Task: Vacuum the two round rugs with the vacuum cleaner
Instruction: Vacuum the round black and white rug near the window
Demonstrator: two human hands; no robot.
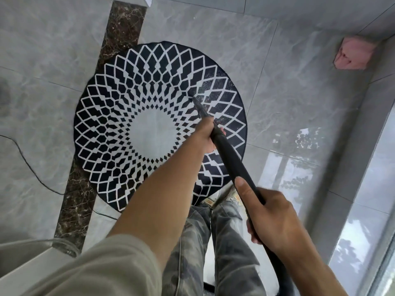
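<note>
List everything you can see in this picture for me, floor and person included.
round rug: one, black with a white lattice pattern, flat on the floor at centre
vacuum wand: one, black, slanting down, its tip on the rug right of the middle
pink cloth: one, pink, upper right at the wall's foot
cable: one, dark, thin, trailing over the tiles at left
marble strip: one, dark brown, running under the rug's left part
floor: grey glossy tiles
trousers: grey camouflage, bottom centre
sleeve: beige, lower left
left hand: grips the wand low down
right hand: grips the wand higher up
</note>
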